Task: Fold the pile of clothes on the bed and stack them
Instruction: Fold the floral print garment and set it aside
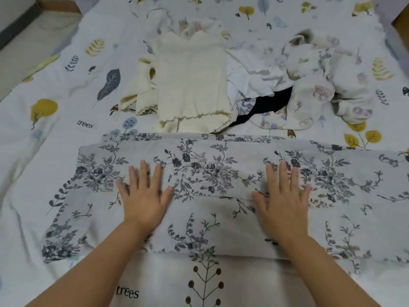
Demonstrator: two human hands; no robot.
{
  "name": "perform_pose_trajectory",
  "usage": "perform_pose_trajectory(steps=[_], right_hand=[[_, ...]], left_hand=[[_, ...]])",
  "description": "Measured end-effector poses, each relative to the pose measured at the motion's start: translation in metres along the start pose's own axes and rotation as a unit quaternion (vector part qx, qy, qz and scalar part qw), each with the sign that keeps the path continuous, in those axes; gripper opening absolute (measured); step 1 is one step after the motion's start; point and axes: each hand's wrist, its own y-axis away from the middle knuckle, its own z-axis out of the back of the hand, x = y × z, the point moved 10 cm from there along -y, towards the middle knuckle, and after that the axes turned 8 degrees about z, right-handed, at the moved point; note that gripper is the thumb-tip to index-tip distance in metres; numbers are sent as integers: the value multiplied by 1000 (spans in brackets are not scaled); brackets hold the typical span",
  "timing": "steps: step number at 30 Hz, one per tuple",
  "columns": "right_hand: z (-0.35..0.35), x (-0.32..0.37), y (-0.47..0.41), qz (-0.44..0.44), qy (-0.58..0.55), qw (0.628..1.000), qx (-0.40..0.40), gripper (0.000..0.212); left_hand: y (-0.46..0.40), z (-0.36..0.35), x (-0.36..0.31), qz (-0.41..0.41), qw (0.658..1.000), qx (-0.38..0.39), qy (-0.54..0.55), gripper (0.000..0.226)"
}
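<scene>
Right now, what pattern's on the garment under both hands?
Pale grey floral garment with dark blue-grey flower-and-leaf sprigs; clearest in the head view.

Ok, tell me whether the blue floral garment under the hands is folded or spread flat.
Partly folded: the floral garment shows a doubled-over band with a fold edge running across between the left hand and right hand.

Single head-worn view, forward and down, close over the bed (66,89) and both forearms.
</scene>
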Motion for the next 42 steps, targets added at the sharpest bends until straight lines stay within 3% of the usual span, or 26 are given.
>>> perform_pose_trajectory(steps=[4, 10, 13, 15, 17, 19, 22, 25, 29, 32, 35, 38, 39, 42], right_hand=[[-63, -33, -7, -36, 20, 991, 131, 75], [-71, -36, -9, -59, 31, 980, 186, 74], [-38, -16, -12, -43, 18, 994, 100, 68], [-13, 15, -19, -17, -22, 1000, 11, 54], [-7, 57, -26, 18, -45, 999, -26, 44], [-9, 115, -31, 87, -65, 993, -47, 37], [-18, 212, -23, 206, -86, 974, -42, 35], [-28, 278, -24, 252, -78, 964, -39, 44], [-27, 274, -91, 189, -4, 978, -93, 43], [-27, 233, -147, 102, 100, 989, -36, 39], [-28, 206, -178, 81, 111, 990, 17, 21], [-5, 194, -186, 69, 84, 990, -85, 24], [-4, 192, -186, 64, 86, 990, -97, 26], [-21, 189, -190, 25, 102, 993, -52, 28]], left_hand=[[-11, -36, 20, 4, 998, 41, -45, 75], [-18, -44, 13, -16, 996, 84, -22, 72], [-14, 1, 24, -37, 998, 13, 51, 76], [-16, 43, 55, 5, 992, -88, 93, 58], [-23, 72, 89, 64, 981, -144, 114, 42], [-32, 85, 122, 140, 972, -135, 131, 37], [-49, 78, 168, 261, 950, -55, 165, 47], [-68, 74, 183, 276, 918, -9, 285, 29], [-93, 68, 175, 233, 882, 56, 406, 23], [-113, 65, 176, 203, 855, 68, 472, 12], [-125, 67, 167, 142, 836, 87, 523, 7], [-133, 57, 164, 147, 786, 115, 590, 4], [-137, 54, 164, 155, 791, 117, 580, 2], [-150, 46, 163, 151, 850, 130, 487, 12]])
